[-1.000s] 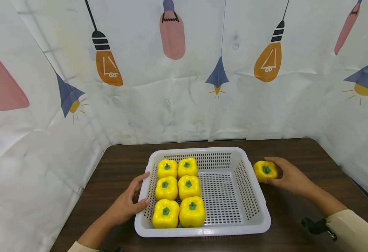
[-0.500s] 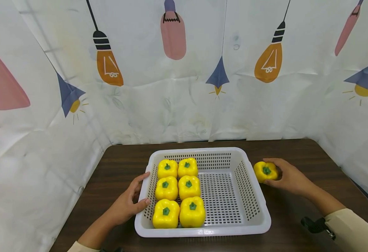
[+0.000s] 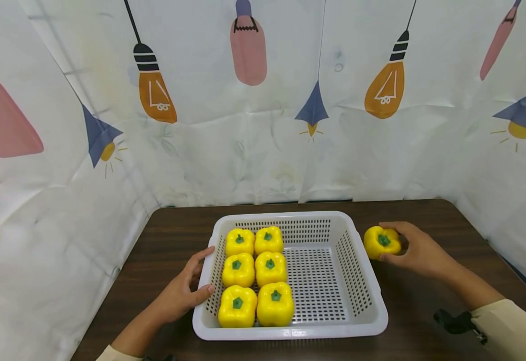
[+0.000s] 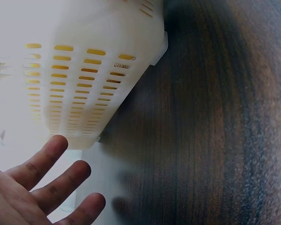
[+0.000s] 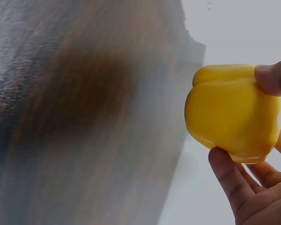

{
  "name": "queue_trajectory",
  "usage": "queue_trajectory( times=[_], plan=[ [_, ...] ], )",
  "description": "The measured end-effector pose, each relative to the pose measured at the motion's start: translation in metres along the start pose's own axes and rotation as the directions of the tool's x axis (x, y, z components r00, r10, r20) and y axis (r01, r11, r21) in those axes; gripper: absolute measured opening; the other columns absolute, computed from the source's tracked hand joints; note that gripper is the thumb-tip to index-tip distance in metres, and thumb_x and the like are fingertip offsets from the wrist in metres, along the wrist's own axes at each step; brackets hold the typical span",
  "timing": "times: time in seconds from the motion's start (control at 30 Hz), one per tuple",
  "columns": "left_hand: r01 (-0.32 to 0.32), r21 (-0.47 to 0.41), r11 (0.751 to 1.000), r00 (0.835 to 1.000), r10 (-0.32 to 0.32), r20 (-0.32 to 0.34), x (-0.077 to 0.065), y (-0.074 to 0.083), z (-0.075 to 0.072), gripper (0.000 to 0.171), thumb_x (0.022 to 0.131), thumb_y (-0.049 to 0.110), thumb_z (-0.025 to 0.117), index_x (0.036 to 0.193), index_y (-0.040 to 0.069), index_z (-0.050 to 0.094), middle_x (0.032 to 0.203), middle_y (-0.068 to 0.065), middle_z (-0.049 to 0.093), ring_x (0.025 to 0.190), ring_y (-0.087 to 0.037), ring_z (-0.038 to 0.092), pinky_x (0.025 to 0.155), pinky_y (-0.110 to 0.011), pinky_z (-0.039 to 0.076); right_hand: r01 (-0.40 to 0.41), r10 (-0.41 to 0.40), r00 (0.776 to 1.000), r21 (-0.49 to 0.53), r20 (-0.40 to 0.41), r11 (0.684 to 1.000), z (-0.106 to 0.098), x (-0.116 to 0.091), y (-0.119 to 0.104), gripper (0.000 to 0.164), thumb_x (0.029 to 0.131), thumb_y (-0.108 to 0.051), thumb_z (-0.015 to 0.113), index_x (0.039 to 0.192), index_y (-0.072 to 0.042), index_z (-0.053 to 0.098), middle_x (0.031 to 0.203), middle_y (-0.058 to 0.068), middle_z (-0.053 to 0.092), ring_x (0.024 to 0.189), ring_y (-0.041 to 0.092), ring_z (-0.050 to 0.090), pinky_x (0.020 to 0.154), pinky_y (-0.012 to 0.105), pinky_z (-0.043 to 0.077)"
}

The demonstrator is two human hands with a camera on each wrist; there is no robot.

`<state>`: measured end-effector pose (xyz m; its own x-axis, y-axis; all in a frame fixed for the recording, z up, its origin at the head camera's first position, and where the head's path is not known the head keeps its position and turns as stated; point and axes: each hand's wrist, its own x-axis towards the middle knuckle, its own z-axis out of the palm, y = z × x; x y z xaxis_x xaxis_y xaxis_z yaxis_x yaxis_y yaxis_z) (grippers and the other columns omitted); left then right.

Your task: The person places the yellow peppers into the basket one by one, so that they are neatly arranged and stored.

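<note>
My right hand (image 3: 425, 253) pinches a yellow bell pepper (image 3: 381, 242) with a green stem, just right of the basket. In the right wrist view the thumb and fingers hold the bell pepper (image 5: 232, 112) from opposite sides, and it hangs above the tabletop. A white perforated plastic basket (image 3: 290, 332) stands mid-table. My left hand (image 3: 183, 291) touches its left rim with forefinger and thumb. Seen from the left wrist, the other fingers (image 4: 75, 176) stretch out beside the slotted wall. Several yellow peppers (image 3: 238, 271) sit stem up in two columns in the basket's left half.
The right half of the basket shows its bare slotted floor (image 3: 315, 283). A dark wood-grain table (image 3: 177, 225) lies beneath. White printed curtains (image 3: 263, 165) hang behind it and on both sides.
My right hand has raised the bell pepper slightly and shifted a little to the right with it. The left hand, the basket and the peppers inside have stayed put.
</note>
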<state>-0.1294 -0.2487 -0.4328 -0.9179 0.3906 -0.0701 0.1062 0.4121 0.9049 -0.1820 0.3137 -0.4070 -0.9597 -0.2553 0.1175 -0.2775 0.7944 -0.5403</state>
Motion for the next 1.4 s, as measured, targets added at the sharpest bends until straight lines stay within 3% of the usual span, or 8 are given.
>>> queue_trajectory(
  times=[0.37,0.77,1.0,1.23,1.4],
  plan=[
    [0.0,-0.007,1.0,1.0,0.0,0.004,0.0,0.001,0.0,0.082,0.097,0.023,0.065,0.161,0.026,0.014,0.148,-0.031,0.043,0.109,-0.037,0.064,0.072,-0.037,0.063,0.106,-0.106,0.994,0.016,-0.011,0.994,-0.027,-0.004,-0.022,0.08,0.081,-0.03,0.089,0.146,-0.005,0.05,0.131,0.019,0.054,0.098,0.028,0.061,0.077,0.028,0.057],
    [0.019,0.013,1.0,1.0,-0.019,-0.003,-0.001,0.002,0.0,0.083,0.096,0.026,0.067,0.16,0.027,0.015,0.149,-0.031,0.043,0.109,-0.036,0.065,0.071,-0.037,0.063,0.247,-0.249,0.966,-0.034,-0.071,0.968,-0.038,-0.005,-0.046,0.078,0.077,-0.024,0.093,0.144,-0.013,0.054,0.132,0.008,0.057,0.102,0.02,0.059,0.084,0.013,0.051],
    [0.016,0.012,1.0,1.0,-0.015,-0.004,0.0,0.002,0.001,0.083,0.096,0.026,0.067,0.16,0.026,0.015,0.149,-0.03,0.043,0.109,-0.034,0.066,0.072,-0.037,0.063,0.309,-0.312,0.947,-0.047,-0.071,0.95,-0.038,-0.006,-0.061,0.078,0.076,-0.021,0.093,0.143,-0.012,0.055,0.131,0.004,0.058,0.099,0.011,0.056,0.084,0.012,0.05],
    [0.022,0.014,1.0,1.0,-0.022,-0.004,0.0,0.002,0.001,0.083,0.096,0.026,0.067,0.16,0.028,0.015,0.149,-0.03,0.044,0.108,-0.034,0.066,0.071,-0.037,0.063,0.292,-0.292,0.956,-0.005,-0.02,0.956,-0.028,-0.01,-0.079,0.076,0.078,-0.028,0.092,0.144,-0.017,0.054,0.134,0.002,0.057,0.098,0.014,0.054,0.082,0.025,0.054],
    [0.019,0.017,1.0,1.0,-0.019,-0.003,-0.001,0.003,0.001,0.082,0.096,0.025,0.067,0.16,0.026,0.016,0.148,-0.03,0.045,0.107,-0.032,0.066,0.072,-0.037,0.063,0.319,-0.32,0.947,0.043,0.011,0.947,-0.02,-0.009,-0.086,0.075,0.079,-0.027,0.091,0.143,-0.02,0.053,0.135,-0.002,0.055,0.101,0.012,0.055,0.084,0.025,0.055]
  ],
)
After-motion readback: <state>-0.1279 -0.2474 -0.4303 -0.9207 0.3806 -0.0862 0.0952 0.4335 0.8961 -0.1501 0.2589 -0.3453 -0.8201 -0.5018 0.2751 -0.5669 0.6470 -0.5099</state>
